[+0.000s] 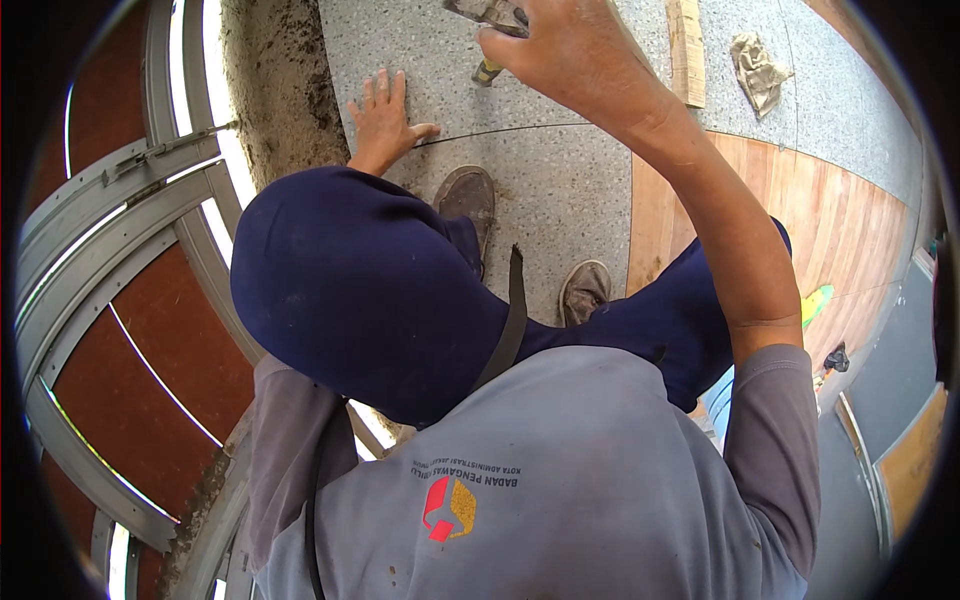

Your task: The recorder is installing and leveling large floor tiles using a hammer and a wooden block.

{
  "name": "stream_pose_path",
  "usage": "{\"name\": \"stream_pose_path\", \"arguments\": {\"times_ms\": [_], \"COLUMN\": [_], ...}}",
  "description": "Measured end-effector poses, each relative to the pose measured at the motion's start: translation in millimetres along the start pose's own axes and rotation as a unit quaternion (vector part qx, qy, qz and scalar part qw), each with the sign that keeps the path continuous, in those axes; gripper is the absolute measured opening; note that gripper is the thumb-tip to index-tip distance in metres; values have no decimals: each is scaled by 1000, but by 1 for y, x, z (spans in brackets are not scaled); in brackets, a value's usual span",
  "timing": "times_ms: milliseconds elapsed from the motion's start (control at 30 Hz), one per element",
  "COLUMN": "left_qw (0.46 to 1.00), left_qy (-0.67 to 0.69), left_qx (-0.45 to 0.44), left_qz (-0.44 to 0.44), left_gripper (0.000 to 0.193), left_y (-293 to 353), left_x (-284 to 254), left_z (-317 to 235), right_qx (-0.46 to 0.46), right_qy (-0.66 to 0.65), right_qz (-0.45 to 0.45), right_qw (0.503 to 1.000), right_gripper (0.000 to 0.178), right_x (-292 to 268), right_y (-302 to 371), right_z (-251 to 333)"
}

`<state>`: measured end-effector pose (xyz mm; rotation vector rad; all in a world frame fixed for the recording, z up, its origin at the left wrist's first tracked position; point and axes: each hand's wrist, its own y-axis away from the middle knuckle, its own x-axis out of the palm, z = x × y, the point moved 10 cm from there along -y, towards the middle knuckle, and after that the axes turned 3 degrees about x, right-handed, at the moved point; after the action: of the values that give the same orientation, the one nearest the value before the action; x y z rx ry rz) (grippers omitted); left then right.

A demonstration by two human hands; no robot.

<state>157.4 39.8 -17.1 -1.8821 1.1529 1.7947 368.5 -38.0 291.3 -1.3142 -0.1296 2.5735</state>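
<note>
While I watch from far away through the head camera, I see the person's bare left hand [381, 127] flat on a smooth grey stone tile with dark speckles [540, 195], its fingers spread apart with nothing in them. The bare right hand [572, 58] is closed around a hand tool with a flat grey metal part and a yellow-and-black handle end [487, 72]. That tool is over the tiles at the top of my view, and the edge cuts some off, so I cannot tell its whole shape.

I think the left hand could slip, because it is near a strip of bare brown dirt [285, 80], and grit or leaning too far would cause that. If the right hand swung left too fast, the metal could scratch the tile or nick the spread fingers. A dusty brown shoe [467, 195] is near too, so a careless step could pinch them.

On the grey cloth shirt [600, 470] is a red-and-gold six-sided badge [449, 508], with small dark letters by it, upside down to me.
</note>
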Motion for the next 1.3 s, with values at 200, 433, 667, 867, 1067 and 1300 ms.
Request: {"name": "stream_pose_path", "arguments": {"times_ms": [200, 433, 667, 867, 1067, 1300], "left_qw": [996, 986, 979, 979, 974, 975], "left_qy": [55, 49, 31, 36, 50, 43], "left_qx": [10, 53, 76, 77, 86, 86], "left_qz": [-69, -154, -185, -184, -202, -199], "left_gripper": [119, 114, 110, 110, 110, 102], "left_y": [11, -2, -14, -17, -16, -13], "left_x": [8, -1, 9, 14, 12, 6], "left_z": [-17, -53, -57, -57, -54, -59], "right_qx": [0, -35, -14, -19, -14, -12], "right_qy": [-17, -69, -42, -15, -16, -12], "right_qz": [10, -17, -47, -45, -37, -21], "right_qw": [1000, 997, 998, 999, 999, 1000], "right_gripper": [25, 19, 16, 16, 17, 17], "right_x": [13, 6, -29, -21, -11, -2], "right_y": [-3, -7, -10, -8, -8, -11], "right_z": [9, 4, -2, -9, -12, -12]}}
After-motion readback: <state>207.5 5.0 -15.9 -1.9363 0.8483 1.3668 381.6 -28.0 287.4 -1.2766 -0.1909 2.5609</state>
